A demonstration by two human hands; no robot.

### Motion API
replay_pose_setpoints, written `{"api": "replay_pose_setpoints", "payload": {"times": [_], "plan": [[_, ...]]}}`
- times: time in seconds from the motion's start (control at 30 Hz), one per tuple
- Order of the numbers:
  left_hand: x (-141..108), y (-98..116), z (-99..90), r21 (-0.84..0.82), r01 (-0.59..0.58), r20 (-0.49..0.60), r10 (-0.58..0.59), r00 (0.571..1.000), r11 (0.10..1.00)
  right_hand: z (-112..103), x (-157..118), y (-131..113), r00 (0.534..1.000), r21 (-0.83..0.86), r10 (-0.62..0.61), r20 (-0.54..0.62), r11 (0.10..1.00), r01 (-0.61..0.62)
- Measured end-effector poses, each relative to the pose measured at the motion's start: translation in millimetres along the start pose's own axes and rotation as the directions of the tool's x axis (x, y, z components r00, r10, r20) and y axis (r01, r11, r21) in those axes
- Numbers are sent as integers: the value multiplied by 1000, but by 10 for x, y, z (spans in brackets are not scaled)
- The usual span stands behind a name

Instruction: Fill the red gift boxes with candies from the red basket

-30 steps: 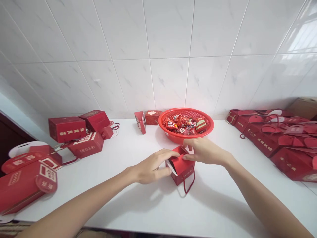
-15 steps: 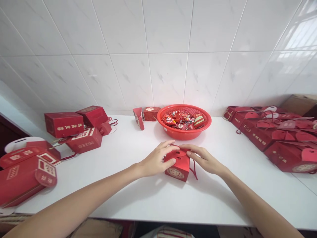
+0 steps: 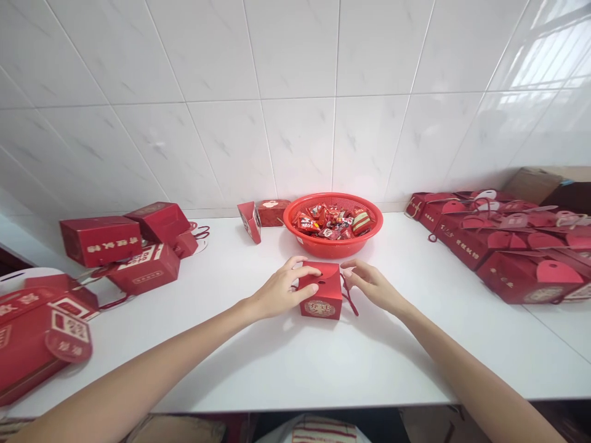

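The red paper gift box (image 3: 323,295) sits upright on the white tabletop (image 3: 295,369), in front of the red plastic colander (image 3: 333,248). Its front panel carries a round gold emblem (image 3: 320,309) with characters too small to read reliably.

Left hand (image 3: 274,290): fingers spread, with fingertips on the box's top flaps. Right hand (image 3: 379,290): fingers bent, thumb and index close together at the right edge, beside the dark red cord handle (image 3: 349,297); whether they pinch it cannot be told.

The colander contains wrapped candies (image 3: 330,231); one wrapper (image 3: 307,224) reads "LOVE". Gold characters mark the stacked boxes (image 3: 102,239) at left and the grouped boxes (image 3: 466,244) at right.
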State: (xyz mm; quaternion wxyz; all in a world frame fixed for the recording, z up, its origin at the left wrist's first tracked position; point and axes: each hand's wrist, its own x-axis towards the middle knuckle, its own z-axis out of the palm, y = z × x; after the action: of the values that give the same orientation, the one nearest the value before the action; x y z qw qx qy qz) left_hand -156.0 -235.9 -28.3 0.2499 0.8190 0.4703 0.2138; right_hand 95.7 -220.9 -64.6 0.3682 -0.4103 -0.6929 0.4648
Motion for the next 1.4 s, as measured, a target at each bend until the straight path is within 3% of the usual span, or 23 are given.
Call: {"api": "replay_pose_setpoints", "payload": {"times": [0.2, 0.43, 0.63, 0.83, 1.0, 1.2, 1.4], "plan": [[13, -26, 6, -15, 37, -45, -37, 998, 999, -39, -32, -55, 995, 313, 31, 91, 948, -58], [-20, 29, 14, -116, 82, -105, -94, 990, 990, -105, 12, -306, 991, 458, -113, -72, 879, 133], [-24, 105, -64, -275, 39, -177, -91, 980, 961, -25, 133, -651, 983, 306, -176, 55, 940, 151], [-131, 305, -343, -590, -151, -174, 58, 983, 793, 78, 298, -857, 981, 126, -151, 125, 983, 135], [-247, 378, -445, -562, -269, -121, 244, 962, 782, 227, 347, -970, 974, 67, -174, 147, 984, 165], [-262, 366, -419, -549, -226, -25, 255, 967, 804, 390, 383, -916, 974, 2, -215, 70, 977, 215], [-254, 351, -384, -465, -329, -104, 319, 942, 822, 427, 380, -854, 971, -11, -231, -64, 973, 231]]}}
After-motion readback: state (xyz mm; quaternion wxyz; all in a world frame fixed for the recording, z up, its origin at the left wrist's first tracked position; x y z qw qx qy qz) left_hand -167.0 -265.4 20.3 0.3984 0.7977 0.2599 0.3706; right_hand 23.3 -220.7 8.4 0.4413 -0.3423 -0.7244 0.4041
